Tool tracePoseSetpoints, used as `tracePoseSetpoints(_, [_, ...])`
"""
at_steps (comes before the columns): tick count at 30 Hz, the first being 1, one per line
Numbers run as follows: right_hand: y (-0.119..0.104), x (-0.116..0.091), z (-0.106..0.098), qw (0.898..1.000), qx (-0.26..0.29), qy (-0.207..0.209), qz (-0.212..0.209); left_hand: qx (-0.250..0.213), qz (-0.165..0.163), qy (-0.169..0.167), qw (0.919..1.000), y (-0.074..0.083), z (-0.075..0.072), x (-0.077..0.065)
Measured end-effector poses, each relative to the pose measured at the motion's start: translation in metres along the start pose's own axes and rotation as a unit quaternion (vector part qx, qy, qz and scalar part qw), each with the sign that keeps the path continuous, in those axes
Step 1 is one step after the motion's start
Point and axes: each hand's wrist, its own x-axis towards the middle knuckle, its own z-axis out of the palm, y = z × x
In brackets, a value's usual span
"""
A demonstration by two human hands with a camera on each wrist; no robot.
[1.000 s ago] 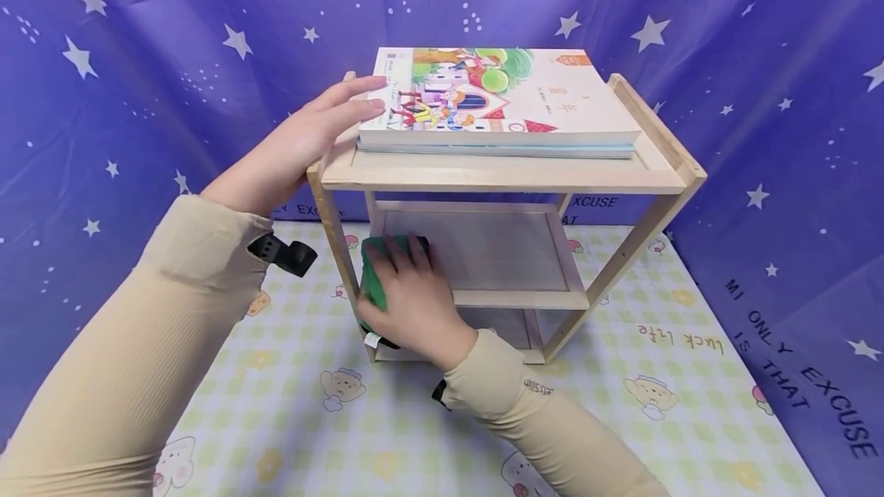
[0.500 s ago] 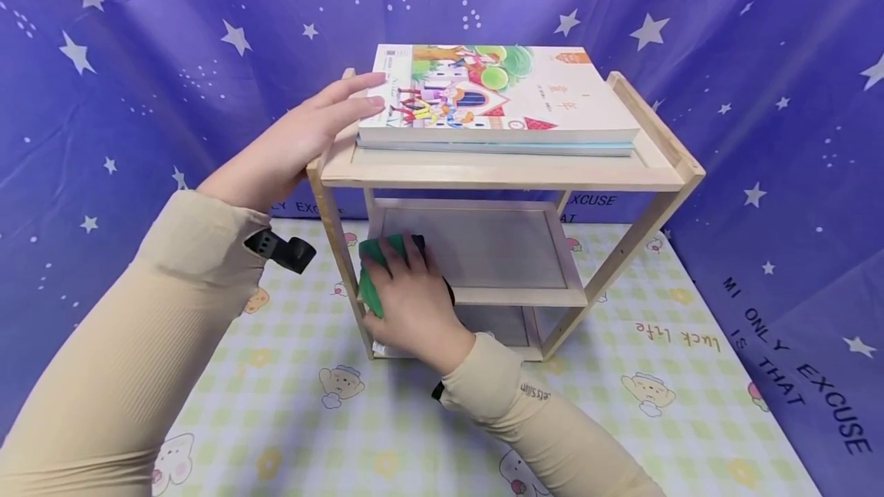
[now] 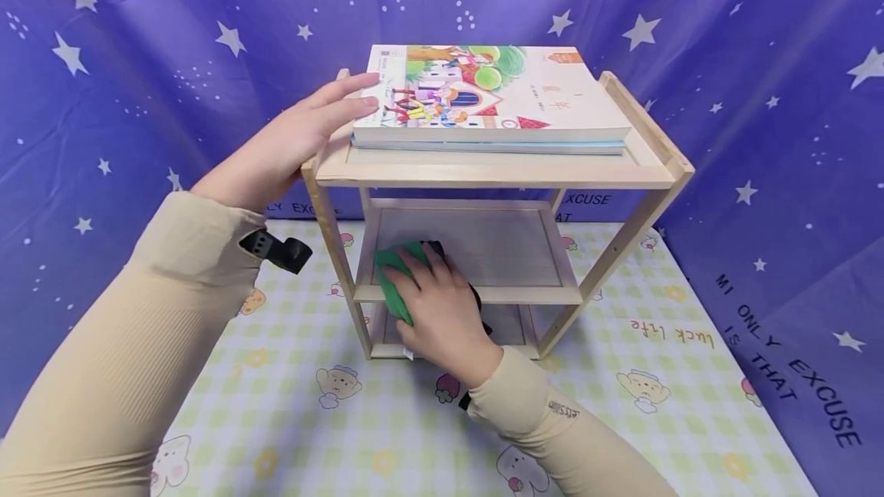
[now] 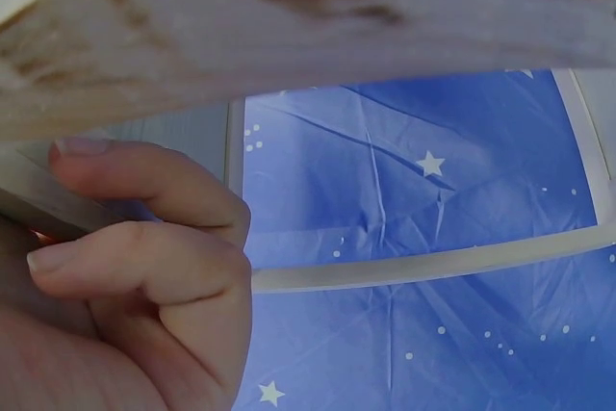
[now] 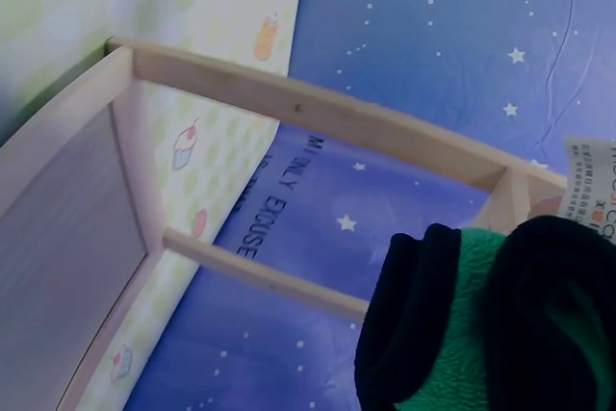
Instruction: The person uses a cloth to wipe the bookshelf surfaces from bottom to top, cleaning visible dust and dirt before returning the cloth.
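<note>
A small wooden shelf rack point(image 3: 493, 175) stands in the middle of the head view. My left hand point(image 3: 293, 129) grips its upper left side. Two fingers reach onto the cover of the top book point(image 3: 476, 90), while other fingers point(image 4: 144, 262) curl below the wood in the left wrist view. My right hand point(image 3: 445, 313) holds a green cloth point(image 3: 395, 282) with black edging against the left front part of the middle shelf point(image 3: 500, 251). Folds of the cloth and a white label point(image 5: 592, 190) show in the right wrist view; the hand hides the rest.
At least two books are stacked on the top board. A lower shelf point(image 3: 507, 324) lies beneath the middle one. The rack stands on a checked tablecloth point(image 3: 276, 405), with a blue star-patterned curtain point(image 3: 173, 37) behind and at the sides.
The right hand and green cloth have moved rightward along the middle shelf, away from the left post. My left hand stays on the rack's upper left side.
</note>
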Motion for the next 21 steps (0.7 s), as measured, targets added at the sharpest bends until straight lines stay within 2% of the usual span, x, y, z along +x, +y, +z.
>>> tracePoseSetpoints(6, [0.010, -0.009, -0.004, 1.000, -0.001, 0.004, 0.010, 0.010, 0.001, -0.001, 0.9999, 0.000, 0.000, -0.001])
tracePoseSetpoints(21, [0.040, -0.034, -0.012, 0.999, 0.006, 0.019, 0.033, 0.003, -0.003, 0.000, 1.0000, 0.001, 0.001, -0.001])
